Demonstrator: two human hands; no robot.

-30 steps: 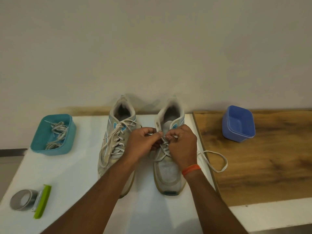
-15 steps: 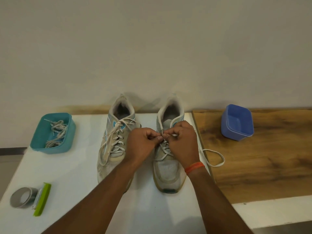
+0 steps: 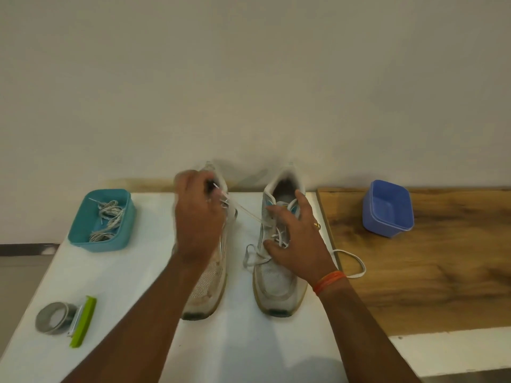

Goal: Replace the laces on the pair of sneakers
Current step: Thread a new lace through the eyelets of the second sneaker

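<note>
Unlacing step on right sneaker [image 3: 279, 261]: left hand [image 3: 197, 217] pinched its lace [image 3: 249, 214], pulled taut; right hand [image 3: 296, 241] spread wide, steadying. Next: probably free the lower eyelets.

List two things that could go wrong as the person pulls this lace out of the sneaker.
The left hand pulls the lace sideways, so the right sneaker, only lightly steadied by the right hand, may tip or slide. The loop trailing onto the wooden board could snag.
</note>
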